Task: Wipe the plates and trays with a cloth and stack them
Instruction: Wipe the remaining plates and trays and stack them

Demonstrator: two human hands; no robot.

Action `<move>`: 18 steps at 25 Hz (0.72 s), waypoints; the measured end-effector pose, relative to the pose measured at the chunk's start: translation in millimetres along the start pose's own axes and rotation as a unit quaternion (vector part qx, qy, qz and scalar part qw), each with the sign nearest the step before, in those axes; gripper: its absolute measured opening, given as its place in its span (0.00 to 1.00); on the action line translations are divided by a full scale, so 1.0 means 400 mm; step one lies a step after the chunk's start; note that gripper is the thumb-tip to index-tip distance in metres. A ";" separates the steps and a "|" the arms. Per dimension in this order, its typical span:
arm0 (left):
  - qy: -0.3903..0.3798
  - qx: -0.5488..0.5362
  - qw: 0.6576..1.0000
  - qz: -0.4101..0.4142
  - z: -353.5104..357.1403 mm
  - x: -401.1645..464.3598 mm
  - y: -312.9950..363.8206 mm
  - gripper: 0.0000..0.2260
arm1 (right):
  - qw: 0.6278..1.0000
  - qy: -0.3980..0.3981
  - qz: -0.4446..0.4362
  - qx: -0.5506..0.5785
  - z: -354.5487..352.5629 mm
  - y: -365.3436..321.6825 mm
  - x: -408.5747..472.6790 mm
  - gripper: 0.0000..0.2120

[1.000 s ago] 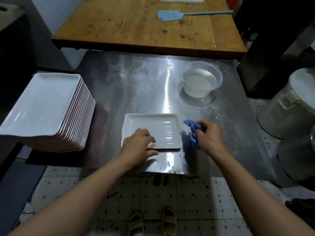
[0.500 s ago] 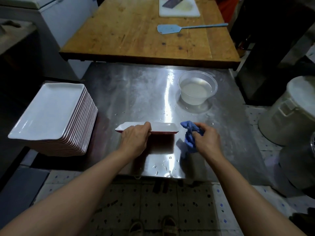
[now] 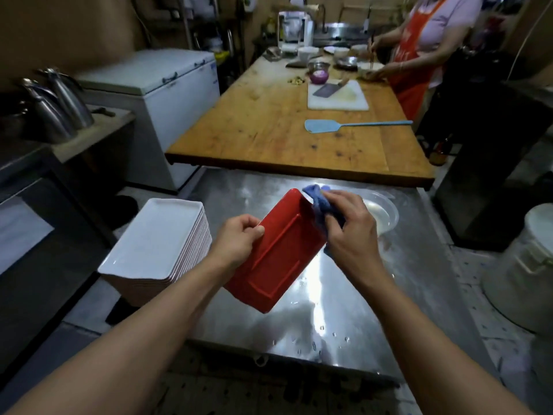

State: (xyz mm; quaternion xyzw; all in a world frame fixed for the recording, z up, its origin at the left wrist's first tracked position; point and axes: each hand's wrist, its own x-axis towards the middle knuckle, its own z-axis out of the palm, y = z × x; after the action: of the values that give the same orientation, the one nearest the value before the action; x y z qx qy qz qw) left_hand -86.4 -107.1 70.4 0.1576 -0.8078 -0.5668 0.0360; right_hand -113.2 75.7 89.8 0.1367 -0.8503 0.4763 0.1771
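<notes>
While the left hand (image 3: 239, 239) grips one long edge of the red-bottomed tray (image 3: 276, 256), holding it tilted above the steel worktop (image 3: 344, 310), the right hand (image 3: 348, 232) pinches a blue cloth (image 3: 318, 205) against the tray's far corner. Left of the hands sits a stack of white trays (image 3: 158, 247); beyond the right hand, a clear bowl (image 3: 386, 212).

red-backed tray (image 3: 278, 253) tilted aloft, blue cloth (image 3: 318, 205) against its edge.
</notes>
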 end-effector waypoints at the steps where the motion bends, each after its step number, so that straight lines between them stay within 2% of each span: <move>1: -0.007 -0.028 1.000 -0.004 -0.014 -0.011 0.019 0.07 | 0.999 -0.005 -0.035 -0.011 0.009 -0.026 0.013 0.18; 7: 0.002 -0.109 0.994 0.014 -0.053 -0.058 0.095 0.08 | 0.976 -0.068 -0.193 -0.077 0.082 -0.110 0.029 0.15; 13: 0.032 -0.140 0.990 0.016 -0.056 -0.080 0.107 0.06 | 0.969 -0.085 -0.199 -0.119 0.084 -0.128 0.058 0.18; 18: 0.022 -0.176 0.984 0.011 -0.053 -0.088 0.111 0.06 | 0.975 -0.088 -0.154 -0.137 0.048 -0.101 0.064 0.24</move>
State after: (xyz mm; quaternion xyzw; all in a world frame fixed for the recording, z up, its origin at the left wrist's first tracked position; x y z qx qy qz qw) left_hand -57.3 -102.1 123.2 0.1525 -0.6960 -0.6961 0.0876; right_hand -123.4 37.0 122.5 0.2817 -0.8885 0.3082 0.1904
